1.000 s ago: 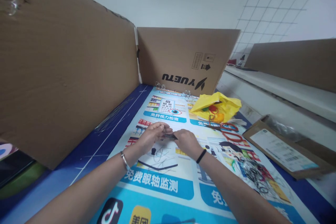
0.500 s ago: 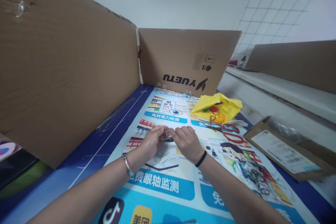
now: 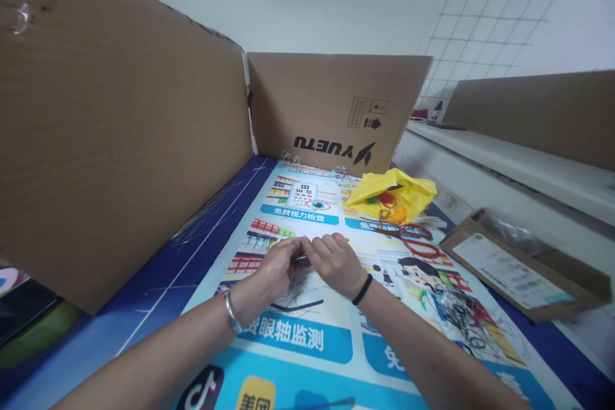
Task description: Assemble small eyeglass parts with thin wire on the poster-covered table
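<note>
Mid-table, my two hands meet with fingertips touching. My left hand (image 3: 277, 266) is closed, and a short dark metal object (image 3: 300, 260) pokes out between its fingers; most of it is covered, so its kind is unclear. Beside it my right hand (image 3: 336, 264) is closed in a pinch against the left fingertips and that object's end. Whatever the right fingers hold is hidden. Below the hands, thin wire pieces (image 3: 295, 295) lie on the printed sheet (image 3: 307, 368). A tangled heap of dark and silvery wire (image 3: 456, 311) lies by my right forearm.
Behind the hands stand cardboard panels (image 3: 182, 109). At right lie a yellow bag (image 3: 413, 192) with coloured yarn, orange-handled scissors (image 3: 420, 248) and an opened cardboard box (image 3: 516, 272). Straight wire strands (image 3: 204, 211) rest along the left panel. Small clear-looking coils (image 3: 291, 158) sit at the back.
My fingers have drawn closer together and cover more of the dark object. A thin wire seen between the fingertips earlier is now hidden. The whole view has shifted slightly.
</note>
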A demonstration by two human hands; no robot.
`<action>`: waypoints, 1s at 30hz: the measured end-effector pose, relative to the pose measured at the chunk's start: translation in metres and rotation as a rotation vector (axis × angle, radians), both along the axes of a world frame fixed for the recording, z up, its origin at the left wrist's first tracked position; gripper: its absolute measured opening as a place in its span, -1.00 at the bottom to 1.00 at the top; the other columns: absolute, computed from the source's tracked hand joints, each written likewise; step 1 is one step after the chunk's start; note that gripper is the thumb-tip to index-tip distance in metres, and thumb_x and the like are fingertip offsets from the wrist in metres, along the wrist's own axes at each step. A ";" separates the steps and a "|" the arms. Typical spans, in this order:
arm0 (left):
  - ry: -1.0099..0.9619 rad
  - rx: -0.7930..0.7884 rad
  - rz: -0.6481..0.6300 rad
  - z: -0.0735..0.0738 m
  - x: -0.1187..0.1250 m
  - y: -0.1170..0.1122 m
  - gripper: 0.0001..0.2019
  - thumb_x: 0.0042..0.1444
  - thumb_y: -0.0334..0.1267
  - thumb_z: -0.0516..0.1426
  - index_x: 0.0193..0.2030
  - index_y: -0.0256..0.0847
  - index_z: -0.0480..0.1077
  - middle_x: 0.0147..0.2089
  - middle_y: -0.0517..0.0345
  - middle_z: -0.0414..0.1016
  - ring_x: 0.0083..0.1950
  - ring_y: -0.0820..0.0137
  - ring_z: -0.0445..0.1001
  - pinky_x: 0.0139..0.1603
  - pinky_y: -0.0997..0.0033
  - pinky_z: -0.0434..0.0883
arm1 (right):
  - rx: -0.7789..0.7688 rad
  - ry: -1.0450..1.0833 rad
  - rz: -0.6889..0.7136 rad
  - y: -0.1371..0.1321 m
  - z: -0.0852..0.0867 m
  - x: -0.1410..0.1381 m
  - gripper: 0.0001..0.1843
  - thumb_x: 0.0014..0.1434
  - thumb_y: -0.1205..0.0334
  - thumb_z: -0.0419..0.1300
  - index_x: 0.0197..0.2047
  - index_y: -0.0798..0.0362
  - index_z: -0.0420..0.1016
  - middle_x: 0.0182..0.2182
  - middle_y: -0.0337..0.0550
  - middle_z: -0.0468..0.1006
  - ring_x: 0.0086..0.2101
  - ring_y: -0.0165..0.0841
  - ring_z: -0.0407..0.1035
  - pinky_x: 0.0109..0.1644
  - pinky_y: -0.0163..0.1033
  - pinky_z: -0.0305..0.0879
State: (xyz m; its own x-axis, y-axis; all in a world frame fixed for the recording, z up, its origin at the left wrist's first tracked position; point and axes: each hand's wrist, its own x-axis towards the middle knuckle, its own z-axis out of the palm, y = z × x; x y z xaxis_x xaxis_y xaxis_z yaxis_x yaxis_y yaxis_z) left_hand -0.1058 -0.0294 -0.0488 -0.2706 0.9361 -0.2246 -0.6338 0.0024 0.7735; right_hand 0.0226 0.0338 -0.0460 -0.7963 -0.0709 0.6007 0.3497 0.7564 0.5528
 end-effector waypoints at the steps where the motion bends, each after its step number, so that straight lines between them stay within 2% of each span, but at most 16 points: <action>1: -0.001 -0.002 -0.008 0.001 0.000 0.000 -0.92 -0.22 -0.39 0.24 -0.54 -0.28 0.39 -0.48 0.17 0.41 -0.43 0.50 0.34 -0.40 0.49 0.36 | -0.005 0.002 0.004 0.000 0.000 0.000 -0.74 0.21 0.39 0.04 -0.03 0.24 0.38 -0.39 -0.11 0.42 -0.36 -0.32 0.20 -0.26 -0.12 0.06; 11: 0.033 -0.010 -0.050 0.002 -0.001 -0.004 -0.92 -0.17 -0.40 0.20 -0.56 -0.28 0.36 -0.50 0.17 0.38 -0.44 0.48 0.33 -0.43 0.46 0.38 | -0.035 -0.012 0.010 0.002 -0.003 0.001 -0.76 0.24 0.38 0.01 -0.06 0.22 0.39 -0.42 -0.11 0.41 -0.38 -0.33 0.18 -0.31 -0.13 0.01; 17: 0.032 -0.011 -0.070 0.006 0.000 -0.006 -0.90 -0.13 -0.43 0.19 -0.57 -0.26 0.34 -0.51 0.18 0.36 -0.46 0.48 0.33 -0.38 0.40 0.40 | -0.068 -0.026 0.003 0.002 -0.003 0.001 -0.77 0.25 0.38 0.00 -0.07 0.21 0.39 -0.42 -0.12 0.41 -0.38 -0.33 0.19 -0.32 -0.13 -0.01; 23: 0.034 0.016 -0.107 0.003 -0.001 -0.005 -0.92 -0.10 -0.44 0.16 -0.55 -0.27 0.35 -0.48 0.17 0.37 -0.42 0.46 0.34 -0.36 0.40 0.40 | -0.066 -0.031 -0.013 0.002 -0.002 0.000 -0.79 0.24 0.38 0.01 -0.10 0.19 0.41 -0.44 -0.14 0.39 -0.38 -0.33 0.17 -0.32 -0.14 -0.02; 30: 0.119 -0.028 0.013 0.007 -0.002 -0.007 -0.97 -0.07 -0.36 0.16 -0.45 -0.27 0.42 -0.40 0.11 0.46 -0.33 0.41 0.41 -0.36 0.44 0.33 | -0.063 -0.024 -0.052 0.000 -0.003 -0.002 -0.76 0.25 0.38 -0.01 -0.06 0.21 0.38 -0.46 -0.14 0.37 -0.40 -0.34 0.16 -0.34 -0.14 -0.05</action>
